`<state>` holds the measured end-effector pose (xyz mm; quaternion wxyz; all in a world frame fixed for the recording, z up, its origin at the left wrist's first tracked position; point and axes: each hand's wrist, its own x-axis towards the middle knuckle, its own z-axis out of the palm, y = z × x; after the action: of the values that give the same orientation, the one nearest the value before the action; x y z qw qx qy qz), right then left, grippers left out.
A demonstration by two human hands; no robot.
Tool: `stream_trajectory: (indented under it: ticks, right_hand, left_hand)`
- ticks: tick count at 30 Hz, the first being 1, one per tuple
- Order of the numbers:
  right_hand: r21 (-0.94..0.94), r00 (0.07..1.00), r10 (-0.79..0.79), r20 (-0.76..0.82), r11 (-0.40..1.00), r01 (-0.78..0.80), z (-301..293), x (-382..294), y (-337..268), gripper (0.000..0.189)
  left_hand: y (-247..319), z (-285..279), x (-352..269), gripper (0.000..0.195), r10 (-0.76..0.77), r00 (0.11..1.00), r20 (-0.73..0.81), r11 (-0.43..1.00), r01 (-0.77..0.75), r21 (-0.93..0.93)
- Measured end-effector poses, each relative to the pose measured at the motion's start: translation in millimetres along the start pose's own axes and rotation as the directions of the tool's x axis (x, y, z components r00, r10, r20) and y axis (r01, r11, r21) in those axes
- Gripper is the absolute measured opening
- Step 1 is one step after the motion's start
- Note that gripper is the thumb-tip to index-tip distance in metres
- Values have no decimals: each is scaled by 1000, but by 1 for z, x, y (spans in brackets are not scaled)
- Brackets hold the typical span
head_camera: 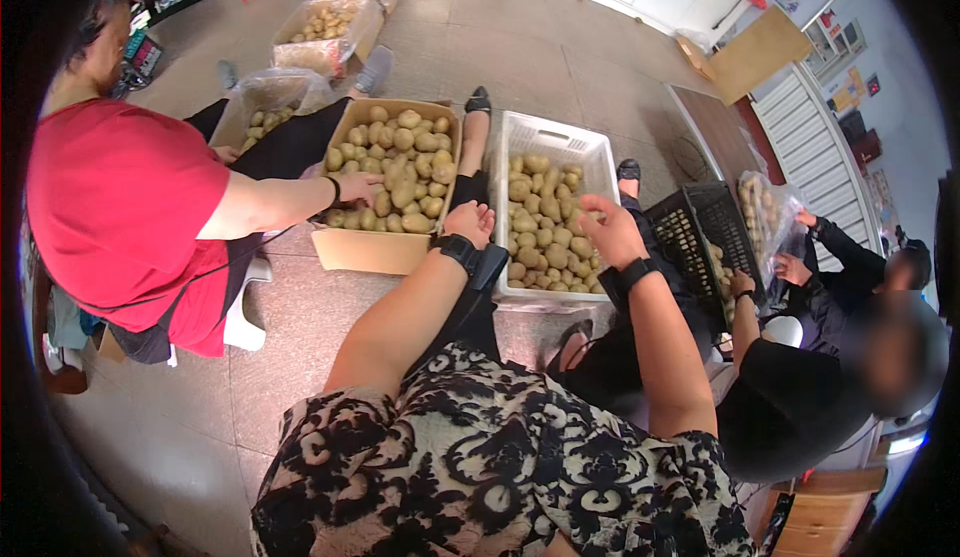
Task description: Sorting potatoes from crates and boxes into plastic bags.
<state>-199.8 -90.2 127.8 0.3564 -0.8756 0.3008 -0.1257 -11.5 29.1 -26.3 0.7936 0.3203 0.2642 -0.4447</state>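
Note:
My left hand [469, 223], its fingers curled, hovers by the right edge of a cardboard box [375, 249] full of potatoes [405, 141]. No object shows in it, though the inside of the fingers is partly hidden. My right hand [616, 233] is over the right side of a white plastic crate [551, 298], thumb and bent fingers apart with nothing seen between them. More potatoes [551, 238] fill much of that crate, which stands between my forearms. Both my wrists carry dark bands.
At left, a person in red [135, 212] reaches into the cardboard box. People at right handle a black crate [705, 242] and a plastic bag of potatoes [761, 212]. Lined boxes [322, 28] of potatoes stand farther off. A white stool [247, 309] is at left.

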Motion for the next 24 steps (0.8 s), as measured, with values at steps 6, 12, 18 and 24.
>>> stream_trajectory:
  ticks: [6,12,18,24]
  right_hand:
    - [268,993,93,-74,961,-70,4,25,28,28]
    - [313,962,266,-56,920,-236,21,43,114,34]
    - [134,935,353,-24,928,-347,37,65,157,41]
    - [-31,938,345,19,938,-345,65,80,154,37]
  left_hand:
    - [-17,28,12,18,-89,994,64,991,82,104]
    - [-45,49,57,16,-69,997,45,980,59,188]
    - [-57,45,56,28,-175,985,-12,842,156,517]
    - [-50,40,59,34,-237,971,29,806,180,563]
